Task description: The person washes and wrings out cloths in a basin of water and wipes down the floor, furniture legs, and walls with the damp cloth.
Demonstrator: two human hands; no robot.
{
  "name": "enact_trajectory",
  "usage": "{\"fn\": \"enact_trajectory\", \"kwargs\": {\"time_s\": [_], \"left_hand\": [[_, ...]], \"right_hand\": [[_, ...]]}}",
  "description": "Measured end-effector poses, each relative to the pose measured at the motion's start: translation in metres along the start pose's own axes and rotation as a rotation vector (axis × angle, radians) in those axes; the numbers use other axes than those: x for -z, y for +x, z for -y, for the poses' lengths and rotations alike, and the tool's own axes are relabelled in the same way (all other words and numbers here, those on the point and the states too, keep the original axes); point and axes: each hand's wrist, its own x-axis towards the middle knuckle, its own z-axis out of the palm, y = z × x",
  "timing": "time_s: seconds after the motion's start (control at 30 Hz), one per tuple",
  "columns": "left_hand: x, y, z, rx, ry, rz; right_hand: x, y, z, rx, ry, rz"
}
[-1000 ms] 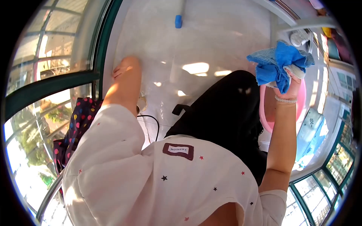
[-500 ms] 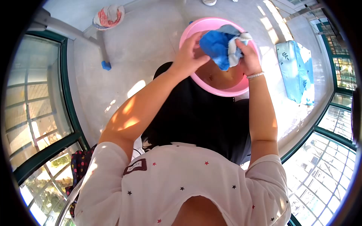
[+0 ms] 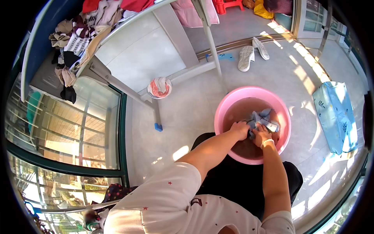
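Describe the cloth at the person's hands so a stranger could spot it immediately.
Find the round pink tub in front of the person's knees. In its brownish water, look beside the left hand and right hand. The cloth is the crumpled bundle there, its blue-grey and white standing out from water and skin.

left hand (image 3: pixel 240 129): fingertips hidden | cloth (image 3: pixel 266 114): underside hidden | clothes pile (image 3: pixel 80 45): top-cropped

Cloth (image 3: pixel 266 119) in basin (image 3: pixel 219 121) (shoes (image 3: pixel 246 59) beyond).

white shoes (image 3: pixel 245 59) on floor (image 3: pixel 187 105) | blue leaf-print bag (image 3: pixel 335 117), far right | red stool (image 3: pixel 229 3), top edge | heaped clothes (image 3: pixel 79 43), upper left
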Motion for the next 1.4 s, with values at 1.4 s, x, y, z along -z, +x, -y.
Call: {"fn": "enact_trajectory", "kwargs": {"time_s": [1.4], "left_hand": [[0.323,-0.271,0.377,0.777,-0.644,-1.474]], "right_hand": [[0.429,0.034,0.205,0.784,1.487,-0.404]]}}
